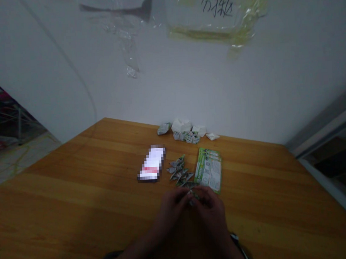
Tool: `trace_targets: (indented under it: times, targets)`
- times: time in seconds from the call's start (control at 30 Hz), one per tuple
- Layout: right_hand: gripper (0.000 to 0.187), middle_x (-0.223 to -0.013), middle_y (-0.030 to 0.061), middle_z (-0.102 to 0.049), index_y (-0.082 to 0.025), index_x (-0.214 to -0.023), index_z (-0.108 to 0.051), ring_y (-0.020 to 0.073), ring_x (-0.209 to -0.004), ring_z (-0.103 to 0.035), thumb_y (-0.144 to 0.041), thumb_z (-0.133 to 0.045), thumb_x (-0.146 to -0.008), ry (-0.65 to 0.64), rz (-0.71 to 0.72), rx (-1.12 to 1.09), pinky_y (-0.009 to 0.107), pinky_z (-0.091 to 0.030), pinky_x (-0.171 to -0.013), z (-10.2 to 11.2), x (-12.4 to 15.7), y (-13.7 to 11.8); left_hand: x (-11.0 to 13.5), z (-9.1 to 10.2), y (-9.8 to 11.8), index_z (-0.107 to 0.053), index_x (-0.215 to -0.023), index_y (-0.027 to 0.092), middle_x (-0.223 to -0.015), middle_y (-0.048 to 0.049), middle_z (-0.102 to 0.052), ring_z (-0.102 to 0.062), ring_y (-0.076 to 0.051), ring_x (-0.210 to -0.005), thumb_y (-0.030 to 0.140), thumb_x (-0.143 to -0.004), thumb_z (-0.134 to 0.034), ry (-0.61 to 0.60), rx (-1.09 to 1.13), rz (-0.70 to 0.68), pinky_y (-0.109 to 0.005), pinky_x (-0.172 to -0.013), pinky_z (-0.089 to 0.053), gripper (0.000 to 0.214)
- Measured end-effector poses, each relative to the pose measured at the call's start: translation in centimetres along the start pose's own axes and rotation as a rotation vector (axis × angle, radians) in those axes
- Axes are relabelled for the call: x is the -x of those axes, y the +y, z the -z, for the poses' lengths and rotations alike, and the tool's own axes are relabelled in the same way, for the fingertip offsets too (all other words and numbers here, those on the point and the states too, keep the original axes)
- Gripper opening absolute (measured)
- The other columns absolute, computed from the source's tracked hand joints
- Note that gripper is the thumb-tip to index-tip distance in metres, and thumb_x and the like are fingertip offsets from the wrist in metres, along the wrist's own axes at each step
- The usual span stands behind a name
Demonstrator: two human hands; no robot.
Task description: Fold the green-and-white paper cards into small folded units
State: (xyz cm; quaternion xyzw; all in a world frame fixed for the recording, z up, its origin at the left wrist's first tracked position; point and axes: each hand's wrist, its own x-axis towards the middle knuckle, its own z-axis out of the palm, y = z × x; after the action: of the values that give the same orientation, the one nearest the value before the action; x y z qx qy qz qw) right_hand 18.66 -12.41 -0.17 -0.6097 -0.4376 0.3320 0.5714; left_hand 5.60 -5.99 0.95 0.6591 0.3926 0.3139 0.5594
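My left hand and my right hand meet at the near middle of the wooden table. Both are closed, pinching a small piece of folded printed paper between the fingertips. Most of that piece is hidden by my fingers. Just beyond my hands lie several small folded paper pieces, grey and green with print, pointed in shape. To their right rests a stack of green and white printed sheets, fanned slightly at the far end.
A phone with a lit, blurred screen lies left of the folded pieces. Along the wall stand folded paper shapes, some white, some printed. The wooden table meets a white wall bearing a taped handwritten sign.
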Motion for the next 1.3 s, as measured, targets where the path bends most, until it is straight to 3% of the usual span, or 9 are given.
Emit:
trace_targets:
  times: [0.17,0.3,0.5,0.63,0.8,0.97,1.03,1.17,1.3]
  targets:
    - [0.020,-0.100,0.0082,-0.073,-0.020,-0.098,-0.071,0.0240,-0.092,-0.068,-0.023,-0.059,-0.082,-0.072,0.118,0.202,0.034,-0.052,-0.084,0.7,-0.5,0.5,0.2,0.1,0.0,-0.069,-0.095,0.020,-0.093,-0.0060,-0.074,-0.067,-0.023,-0.084,0.028,-0.090,-0.046,-0.049,-0.342,-0.097,-0.031,-0.077,-0.048,0.024]
    - [0.020,-0.095,0.0068,-0.075,-0.020,-0.095,-0.073,0.0226,-0.087,-0.069,-0.021,-0.058,-0.082,-0.050,0.146,0.230,0.032,-0.052,-0.082,0.5,-0.3,0.6,0.5,-0.4,0.2,-0.065,-0.096,0.019,-0.094,-0.0072,-0.072,-0.066,-0.022,-0.084,0.026,-0.091,-0.043,-0.090,-0.377,-0.090,-0.031,-0.075,-0.048,0.024]
    - [0.013,-0.083,0.0055,-0.074,-0.018,-0.084,-0.072,0.0206,-0.078,-0.068,-0.025,-0.061,-0.080,0.031,0.024,0.024,0.028,-0.054,-0.071,0.0,-0.2,0.4,0.5,-0.8,0.1,-0.061,-0.087,0.018,-0.079,-0.0040,-0.068,-0.063,-0.019,-0.072,0.032,-0.090,-0.047,-0.027,-0.139,-0.060,-0.026,-0.066,-0.047,0.020]
    - [0.017,-0.073,0.0023,-0.070,-0.017,-0.078,-0.065,0.0173,-0.065,-0.065,-0.034,-0.063,-0.080,0.137,-0.076,-0.206,0.025,-0.053,-0.061,0.1,-0.7,0.8,0.0,-0.5,-0.4,-0.060,-0.087,0.018,-0.076,-0.0008,-0.062,-0.058,-0.016,-0.069,0.032,-0.090,-0.048,0.102,0.068,-0.067,-0.023,-0.063,-0.045,0.019]
    - [0.022,-0.077,0.0032,-0.070,-0.019,-0.081,-0.058,0.0180,-0.067,-0.066,-0.041,-0.061,-0.083,0.099,-0.084,-0.347,0.026,-0.053,-0.057,0.6,-0.8,0.6,-0.2,0.0,-0.2,-0.059,-0.087,0.017,-0.081,-0.0030,-0.062,-0.058,-0.017,-0.074,0.035,-0.091,-0.046,0.112,0.219,-0.046,-0.026,-0.067,-0.047,0.022]
    - [0.009,-0.097,0.0081,-0.073,-0.022,-0.081,-0.054,0.0199,-0.085,-0.068,-0.029,-0.059,-0.085,0.061,0.093,-0.189,0.030,-0.053,-0.075,1.6,0.0,0.7,0.5,0.6,0.6,-0.055,-0.086,0.020,-0.102,-0.0048,-0.064,-0.060,-0.020,-0.097,0.023,-0.084,-0.060,0.006,0.078,-0.287,-0.030,-0.084,-0.048,0.005]
    - [0.007,-0.100,0.0084,-0.073,-0.023,-0.081,-0.052,0.0203,-0.088,-0.068,-0.025,-0.057,-0.086,0.056,0.106,-0.163,0.030,-0.053,-0.075,1.8,0.1,0.7,0.7,0.9,0.6,-0.056,-0.084,0.021,-0.109,-0.0054,-0.063,-0.060,-0.021,-0.104,0.014,-0.074,-0.070,-0.050,-0.061,-0.381,-0.029,-0.087,-0.047,0.018]
    - [0.011,-0.100,0.0068,-0.074,-0.024,-0.079,-0.049,0.0204,-0.093,-0.069,-0.021,-0.053,-0.088,0.003,0.142,-0.171,0.027,-0.054,-0.071,2.0,0.0,0.3,0.9,1.4,0.1,-0.058,-0.078,0.021,-0.107,-0.0051,-0.067,-0.065,-0.018,-0.098,0.006,-0.074,-0.068,-0.005,-0.252,-0.446,-0.025,-0.082,-0.050,0.018]
    - [0.008,-0.113,0.0062,-0.070,-0.025,-0.091,-0.057,0.0202,-0.103,-0.066,-0.018,-0.057,-0.087,-0.168,0.258,0.001,0.031,-0.053,-0.083,3.1,-0.4,0.0,0.9,1.6,-0.2,-0.062,-0.083,0.020,-0.102,-0.0068,-0.070,-0.068,-0.017,-0.090,0.009,-0.080,-0.064,0.030,-0.360,-0.560,-0.022,-0.076,-0.052,0.011]
